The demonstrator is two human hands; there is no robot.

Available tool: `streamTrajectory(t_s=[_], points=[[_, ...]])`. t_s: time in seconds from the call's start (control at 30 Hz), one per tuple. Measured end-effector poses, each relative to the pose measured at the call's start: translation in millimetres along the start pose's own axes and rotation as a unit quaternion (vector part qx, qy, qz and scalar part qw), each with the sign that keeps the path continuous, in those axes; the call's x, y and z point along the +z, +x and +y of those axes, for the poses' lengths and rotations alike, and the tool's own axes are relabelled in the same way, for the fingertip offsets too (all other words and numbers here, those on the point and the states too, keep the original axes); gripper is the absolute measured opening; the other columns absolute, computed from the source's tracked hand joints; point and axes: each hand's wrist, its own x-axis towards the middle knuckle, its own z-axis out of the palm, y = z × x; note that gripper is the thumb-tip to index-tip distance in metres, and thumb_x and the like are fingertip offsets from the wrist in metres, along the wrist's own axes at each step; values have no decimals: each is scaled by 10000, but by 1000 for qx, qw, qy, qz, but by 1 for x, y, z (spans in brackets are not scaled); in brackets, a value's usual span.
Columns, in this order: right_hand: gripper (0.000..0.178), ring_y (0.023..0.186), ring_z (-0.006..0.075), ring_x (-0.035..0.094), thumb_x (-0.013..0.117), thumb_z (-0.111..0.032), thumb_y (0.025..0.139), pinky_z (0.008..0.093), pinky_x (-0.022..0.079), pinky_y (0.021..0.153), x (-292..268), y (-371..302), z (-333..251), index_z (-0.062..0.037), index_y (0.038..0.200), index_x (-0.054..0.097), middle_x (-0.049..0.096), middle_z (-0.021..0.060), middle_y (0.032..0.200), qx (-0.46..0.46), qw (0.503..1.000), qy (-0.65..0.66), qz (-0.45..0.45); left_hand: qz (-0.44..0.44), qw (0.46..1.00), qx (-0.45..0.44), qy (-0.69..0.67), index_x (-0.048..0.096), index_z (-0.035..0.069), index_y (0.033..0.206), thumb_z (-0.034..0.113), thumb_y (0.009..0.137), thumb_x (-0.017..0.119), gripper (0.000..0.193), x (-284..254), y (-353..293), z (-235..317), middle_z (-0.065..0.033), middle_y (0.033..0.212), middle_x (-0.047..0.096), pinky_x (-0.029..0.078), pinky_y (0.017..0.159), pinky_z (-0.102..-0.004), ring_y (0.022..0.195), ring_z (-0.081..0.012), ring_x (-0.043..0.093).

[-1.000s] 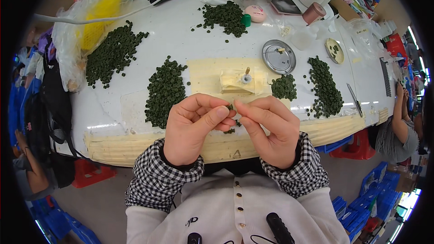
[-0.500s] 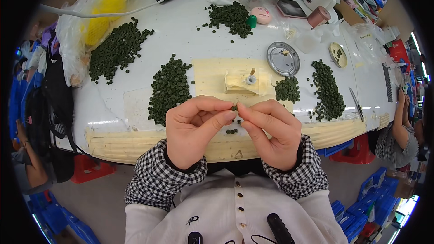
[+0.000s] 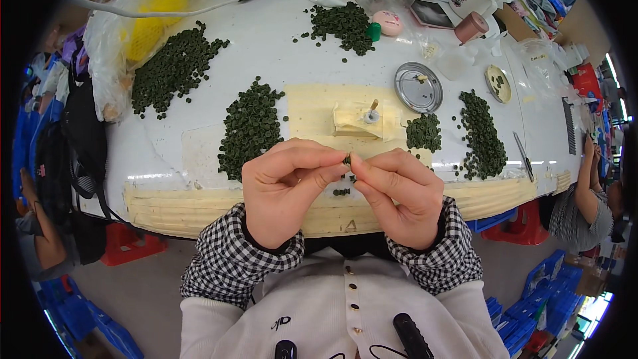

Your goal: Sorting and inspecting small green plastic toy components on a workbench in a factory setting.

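Observation:
Near the front edge of the table, my left hand [image 3: 282, 186] and my right hand [image 3: 402, 193] meet fingertip to fingertip. Between them they pinch a small dark green round piece [image 3: 346, 159], mostly covered by the fingers. A few like pieces [image 3: 341, 192] lie on the tape-covered surface just under my hands. Beyond my fingers stands a tape-wrapped block [image 3: 352, 119] with a short peg-like tip on top. A heap of dark green round pieces [image 3: 249, 129] lies beside my left hand, and a smaller heap [image 3: 423, 131] lies beyond my right hand.
More green heaps lie at the far left [image 3: 176, 66], the back [image 3: 342, 26] and the right [image 3: 482, 136]. A round metal tin [image 3: 419, 88], a shallow dish [image 3: 497, 84], tweezers [image 3: 523, 156] and a thread spool [image 3: 471, 28] are on the right side. A plastic bag with yellow netting [image 3: 156, 20] sits back left.
Both hands keep their pinch at almost the same place. The small green piece between the fingertips appears slightly turned. The view has shifted a little; the table things have not visibly moved.

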Motion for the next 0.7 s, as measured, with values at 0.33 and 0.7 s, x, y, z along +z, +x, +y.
streamTrajectory(t_s=[0.33, 0.7], points=[[321, 695, 195, 606, 724, 3, 803, 277, 498, 611, -15, 14, -3, -5, 1122, 688, 639, 112, 894, 21, 999, -24, 14, 12, 1000, -25, -10, 695, -38, 1015, -92, 832, 685, 191, 1, 1, 4, -109, 988, 683, 517, 769, -235, 887, -129, 644], [184, 756, 245, 592, 735, -91, 793, 343, 470, 653, -22, 50, 25, -21, 947, 661, 569, 107, 809, 54, 978, -200, 11, 5, 999, -29, -14, 686, -47, 1017, -95, 831, 685, 192, 2, 1, 4, -108, 996, 673, 514, 772, -236, 890, -125, 637]])
